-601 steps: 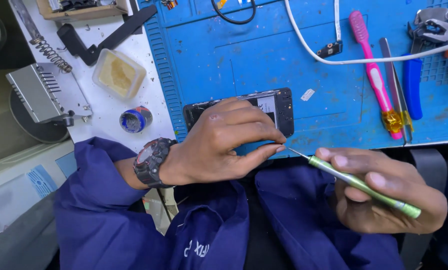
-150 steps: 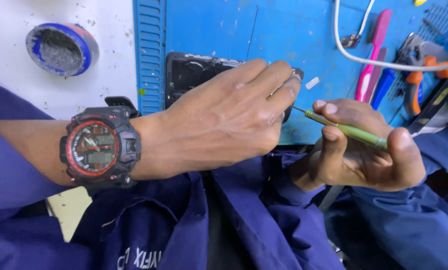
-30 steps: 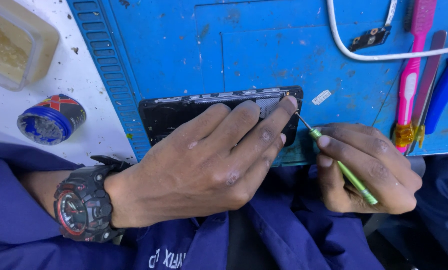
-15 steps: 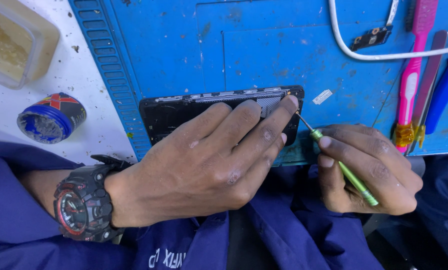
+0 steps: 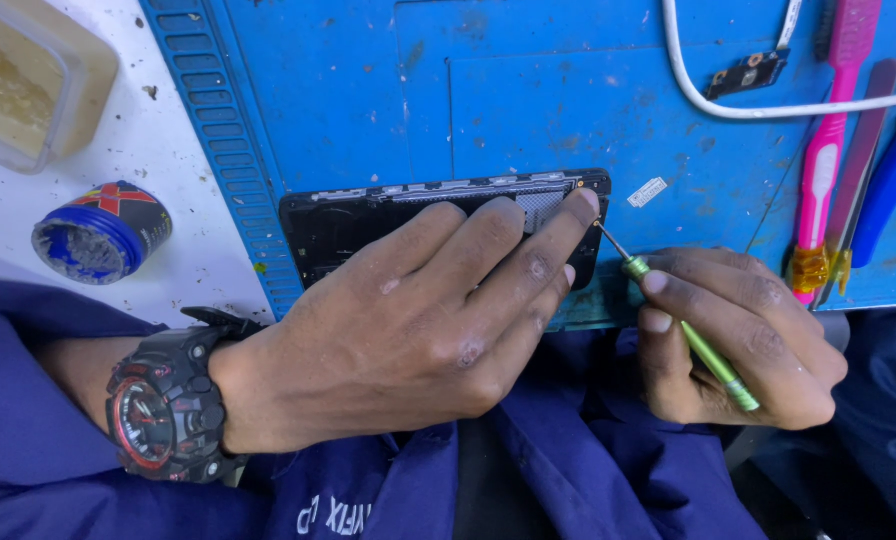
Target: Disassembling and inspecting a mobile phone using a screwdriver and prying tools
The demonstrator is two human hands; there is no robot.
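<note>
Left hand [image 5: 408,330]: lies flat over the opened phone [image 5: 368,215], fingers [image 5: 528,265] spread and pressed down on it, the forefinger tip resting at the phone's upper right corner. A black and red wristwatch [image 5: 163,410] sits on the wrist.
Right hand [image 5: 733,335]: fingers pressed together, pinching the green precision screwdriver [image 5: 688,335] along its shaft, like a pen.
Screwdriver tip: slanted up and to the left, meeting the phone's right edge just below the left forefinger; whether it sits in a screw head is too small to tell.
Phone: back off, dark inner frame showing, lying lengthwise on the blue work mat [image 5: 368,90] near the front edge of the table, close to the person's lap.
Step in hand: judging from the grip, 1 screw at the phone's right end is being worked while the other hand keeps the phone from sliding.
Next move calls for: steady downward pressure from the left hand, the driver kept in line with the screw, and light turning so the small tip does not slip.
Nearby: a white cable [image 5: 708,90], a pink toothbrush [image 5: 828,150] and a blue-handled tool [image 5: 888,185] toward the right edge of the table; a small blue tin [image 5: 98,235] and a clear tub [image 5: 33,75] on the white table surface at left.
</note>
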